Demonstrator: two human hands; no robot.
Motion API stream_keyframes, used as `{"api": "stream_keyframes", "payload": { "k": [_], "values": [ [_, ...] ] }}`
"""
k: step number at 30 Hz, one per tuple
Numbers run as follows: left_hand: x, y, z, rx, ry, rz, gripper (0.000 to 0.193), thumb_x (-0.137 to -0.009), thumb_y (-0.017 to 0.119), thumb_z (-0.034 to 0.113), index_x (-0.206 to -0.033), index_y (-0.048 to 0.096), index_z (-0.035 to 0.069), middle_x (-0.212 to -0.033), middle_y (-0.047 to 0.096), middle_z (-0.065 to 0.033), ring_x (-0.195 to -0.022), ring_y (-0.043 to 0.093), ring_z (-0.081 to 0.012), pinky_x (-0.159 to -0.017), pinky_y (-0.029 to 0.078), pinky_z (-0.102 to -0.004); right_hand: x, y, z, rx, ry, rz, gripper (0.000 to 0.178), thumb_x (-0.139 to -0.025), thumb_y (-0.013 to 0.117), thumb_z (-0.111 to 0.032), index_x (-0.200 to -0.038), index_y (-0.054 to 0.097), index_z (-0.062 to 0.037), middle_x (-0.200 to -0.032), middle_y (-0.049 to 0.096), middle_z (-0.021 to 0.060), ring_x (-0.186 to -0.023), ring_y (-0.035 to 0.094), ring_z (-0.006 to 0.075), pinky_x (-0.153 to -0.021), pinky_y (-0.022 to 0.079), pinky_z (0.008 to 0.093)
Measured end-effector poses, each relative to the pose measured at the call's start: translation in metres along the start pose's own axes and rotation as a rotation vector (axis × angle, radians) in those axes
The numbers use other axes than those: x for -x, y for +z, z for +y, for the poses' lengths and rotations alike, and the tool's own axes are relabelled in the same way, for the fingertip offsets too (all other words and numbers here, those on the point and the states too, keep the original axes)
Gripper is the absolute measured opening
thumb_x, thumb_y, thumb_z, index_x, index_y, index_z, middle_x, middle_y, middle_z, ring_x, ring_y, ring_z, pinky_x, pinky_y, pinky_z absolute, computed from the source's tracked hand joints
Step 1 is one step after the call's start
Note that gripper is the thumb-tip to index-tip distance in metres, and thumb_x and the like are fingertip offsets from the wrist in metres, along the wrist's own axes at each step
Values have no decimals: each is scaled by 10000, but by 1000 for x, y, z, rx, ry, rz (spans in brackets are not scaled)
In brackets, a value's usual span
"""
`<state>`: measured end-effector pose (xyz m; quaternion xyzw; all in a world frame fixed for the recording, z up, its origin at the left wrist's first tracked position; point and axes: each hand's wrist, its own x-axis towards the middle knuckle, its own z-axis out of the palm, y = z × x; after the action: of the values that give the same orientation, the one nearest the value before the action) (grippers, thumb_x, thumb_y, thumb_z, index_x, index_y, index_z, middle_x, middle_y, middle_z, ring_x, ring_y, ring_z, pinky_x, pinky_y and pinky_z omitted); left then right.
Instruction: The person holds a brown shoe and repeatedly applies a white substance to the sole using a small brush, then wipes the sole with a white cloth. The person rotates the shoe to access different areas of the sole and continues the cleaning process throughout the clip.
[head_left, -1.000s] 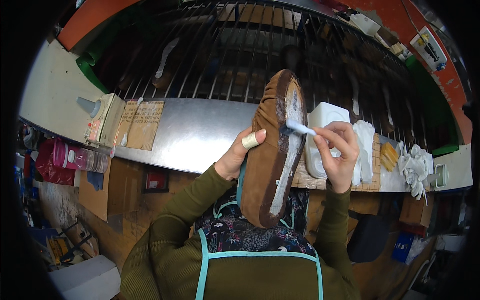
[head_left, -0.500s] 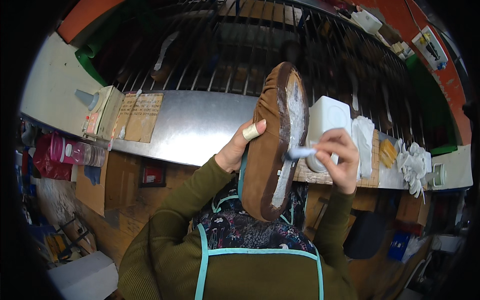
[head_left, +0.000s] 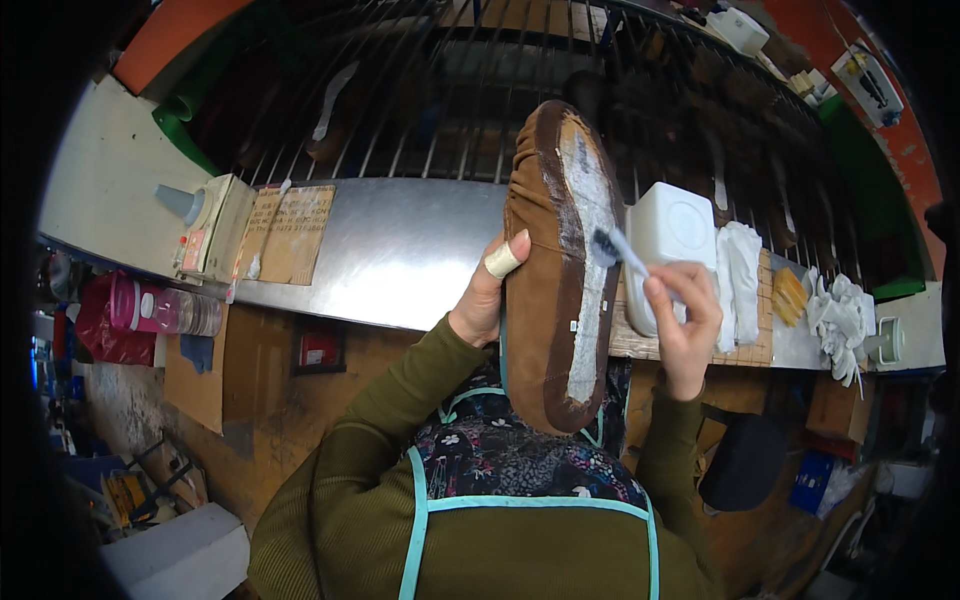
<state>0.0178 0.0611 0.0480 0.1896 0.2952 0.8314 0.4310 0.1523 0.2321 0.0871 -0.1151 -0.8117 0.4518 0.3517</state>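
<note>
Brown suede fills the middle of my view: a shoe (head_left: 537, 330) held up sole-outward, in front of the metal table (head_left: 410, 250) and partly over the flowered apron (head_left: 530, 460). I see the left hand (head_left: 485, 300) clasping its left side, taped thumb laid over the edge; the other fingers are behind the shoe, so I cannot tell how firmly they grip. The right hand (head_left: 688, 320) pinches the pale handle of a small brush (head_left: 632, 258), thumb against fingers, with the dark bristles at the pale strip (head_left: 583, 340) down the sole, seemingly touching it. What I would worry about most is the edge: if the brush slid sideways off the strip, whatever is on the bristles could mark the suede, and a tilt of the left wrist might cause just that. With only one hand bearing the shoe, a loose grip could let it roll or drop toward the apron. Right of it, the white container (head_left: 672, 222) appears just beside the sole in my view, though I cannot judge the depth; a wide swing of the right hand might knock it, or brush the white cloth (head_left: 738, 285) near it.
</note>
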Motion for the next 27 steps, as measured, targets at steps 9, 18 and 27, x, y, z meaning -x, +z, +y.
{"api": "stream_keyframes", "payload": {
  "k": [9, 18, 27],
  "values": [
    [8, -11, 3, -260, 110, 199, 652, -911, 548, 455, -1369, 383, 22, -1287, 532, -124, -1161, 541, -218, -1009, 427, -363, 66, 2, -10, -224, 320, -102, 142, -805, 709, -39, -938, 717, 9, -867, 562, 43, -775, 518, 106, -661, 408, 221],
    [8, -9, 5, -242, 121, 228, 635, -893, 614, 321, -1389, 357, 21, -1282, 520, -112, -1156, 530, -191, -989, 428, -317, 47, 30, -10, -21, 152, 43, 122, -824, 702, -62, -934, 716, -11, -856, 554, 44, -699, 500, 105, -594, 401, 221],
    [10, -4, 11, -269, 115, 215, 627, -884, 618, 288, -1377, 361, 0, -1282, 516, -122, -1150, 530, -202, -989, 426, -325, 18, 37, -4, 188, -32, 124, 159, -791, 736, -86, -949, 737, -67, -858, 581, 22, -630, 457, 122, -656, 352, 259]
  ]
}}
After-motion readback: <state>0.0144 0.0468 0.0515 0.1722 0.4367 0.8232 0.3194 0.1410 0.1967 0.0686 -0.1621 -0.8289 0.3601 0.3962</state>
